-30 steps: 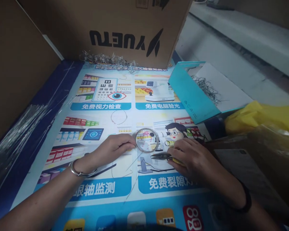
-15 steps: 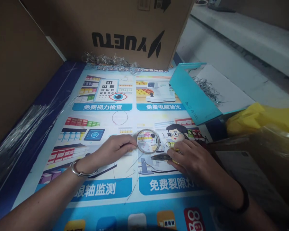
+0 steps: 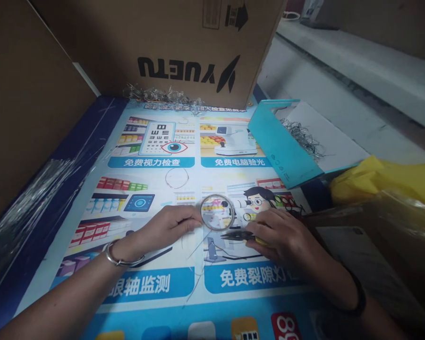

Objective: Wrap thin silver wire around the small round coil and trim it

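My left hand point(image 3: 168, 227) rests on a printed poster point(image 3: 152, 208) and pinches the left edge of a round lens in a thin wire rim point(image 3: 217, 212). My right hand point(image 3: 281, 236) is closed on small pliers with yellow handles point(image 3: 239, 236), whose dark jaws point left just under the lens. A bare wire ring point(image 3: 177, 178) lies on the poster above my left hand. Thin loose wires lie on the poster below the lens.
A big cardboard box point(image 3: 184, 47) stands at the back with a heap of tangled wire frames point(image 3: 163, 97) at its foot. A teal box point(image 3: 286, 141) holding more wire sits at right, beside a yellow bag point(image 3: 386, 179). A bundle of straight wires point(image 3: 28, 198) lies left.
The view has shifted slightly. Both hands stay at the lens; the pliers' jaws have crept a little left beneath it.
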`<state>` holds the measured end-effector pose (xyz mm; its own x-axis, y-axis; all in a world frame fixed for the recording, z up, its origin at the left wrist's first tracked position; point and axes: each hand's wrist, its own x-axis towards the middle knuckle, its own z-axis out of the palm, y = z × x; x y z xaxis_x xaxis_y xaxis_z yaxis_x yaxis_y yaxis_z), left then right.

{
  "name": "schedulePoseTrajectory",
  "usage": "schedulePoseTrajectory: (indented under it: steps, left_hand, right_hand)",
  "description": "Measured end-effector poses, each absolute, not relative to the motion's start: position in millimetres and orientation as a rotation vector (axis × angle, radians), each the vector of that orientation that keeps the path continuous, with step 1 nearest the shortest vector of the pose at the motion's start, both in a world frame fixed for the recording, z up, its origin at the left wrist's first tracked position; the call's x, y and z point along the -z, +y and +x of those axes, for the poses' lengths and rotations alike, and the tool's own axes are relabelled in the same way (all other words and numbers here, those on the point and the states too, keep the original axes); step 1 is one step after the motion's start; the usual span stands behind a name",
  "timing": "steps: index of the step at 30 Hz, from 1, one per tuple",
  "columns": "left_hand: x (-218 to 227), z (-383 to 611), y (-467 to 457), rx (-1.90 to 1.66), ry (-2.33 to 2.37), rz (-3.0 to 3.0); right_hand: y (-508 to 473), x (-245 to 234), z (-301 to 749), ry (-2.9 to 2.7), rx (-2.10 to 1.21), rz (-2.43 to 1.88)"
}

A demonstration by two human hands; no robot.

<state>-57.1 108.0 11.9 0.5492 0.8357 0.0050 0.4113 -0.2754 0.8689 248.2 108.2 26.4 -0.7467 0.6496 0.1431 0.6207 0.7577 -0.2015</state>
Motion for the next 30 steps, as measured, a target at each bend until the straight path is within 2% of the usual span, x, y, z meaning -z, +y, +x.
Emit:
schedulePoseTrajectory:
  steps: [9,30]
  left_hand:
    - [-30.4,-36.5,91.2,-0.69,1.06,1.6]
    - [-15.7,-50.2,103.9,-0.609,1.154,1.6]
  right_hand:
    - [107.0,-11.2,235.2,-2.41,-0.205,-1.067]
    - [110.8,-24.6,230.5,-2.613,0.011,-1.198]
